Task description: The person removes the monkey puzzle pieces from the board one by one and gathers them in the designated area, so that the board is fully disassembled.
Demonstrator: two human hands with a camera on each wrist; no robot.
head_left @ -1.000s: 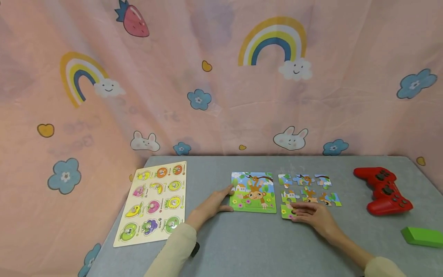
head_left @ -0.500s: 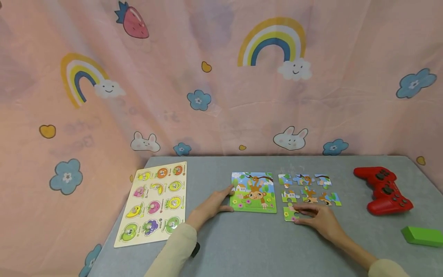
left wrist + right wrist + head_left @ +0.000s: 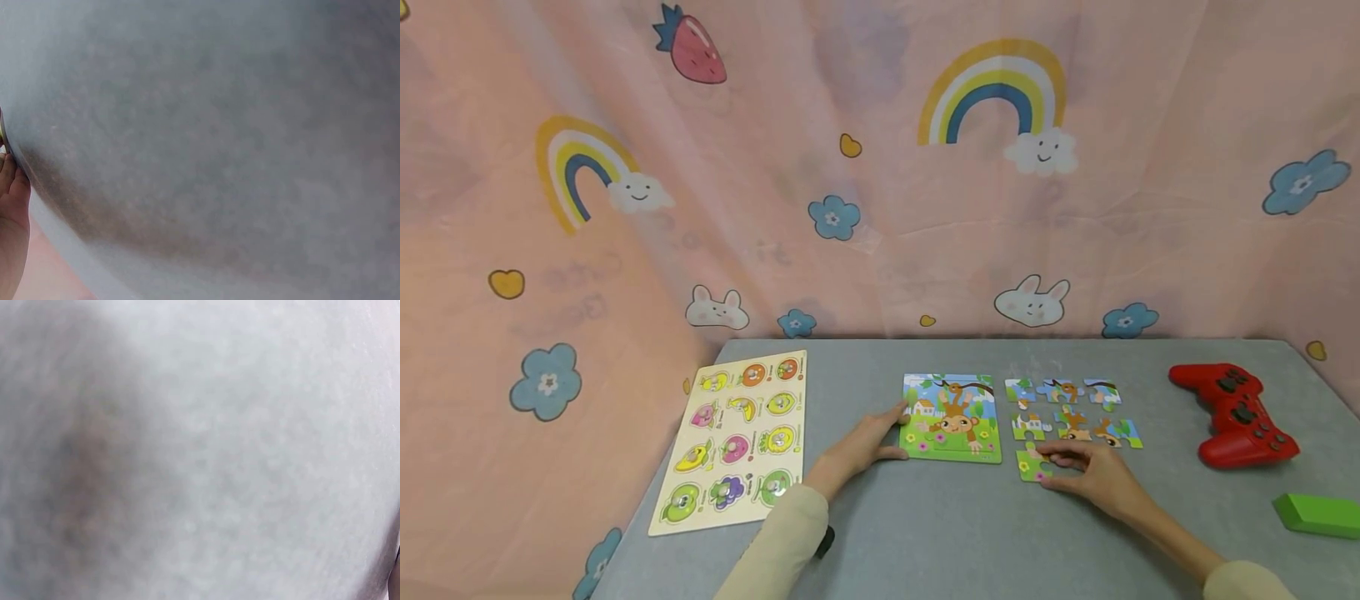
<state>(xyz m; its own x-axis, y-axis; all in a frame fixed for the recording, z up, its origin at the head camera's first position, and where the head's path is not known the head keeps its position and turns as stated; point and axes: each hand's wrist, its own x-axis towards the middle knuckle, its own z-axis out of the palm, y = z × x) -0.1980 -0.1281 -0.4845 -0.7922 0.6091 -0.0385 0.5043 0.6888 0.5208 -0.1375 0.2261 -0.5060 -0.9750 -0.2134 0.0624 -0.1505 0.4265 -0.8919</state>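
Head view: the left hand (image 3: 861, 442) lies with relaxed fingers against the left edge of the monkey puzzle board (image 3: 951, 417), steadying it on the grey table (image 3: 925, 533). The right hand (image 3: 1093, 473) rests flat on the table, fingertips on the green corner piece (image 3: 1030, 466); I cannot tell whether they pinch it or only press.

Change over the last second: the green corner piece has slid slightly toward the person and a little to the right, so it now sits apart from the row of loose puzzle pieces (image 3: 1071, 410) just behind it. The right hand moved with it. The left hand and the board have not moved.

Judgement: one piece is being singled out from the loose set, likely for placement on the board.

Also on the table: fruit peg puzzle (image 3: 737, 437) at left, red game controller (image 3: 1236, 412) and green block (image 3: 1318, 512) at right. Both wrist views show only blurred grey surface.
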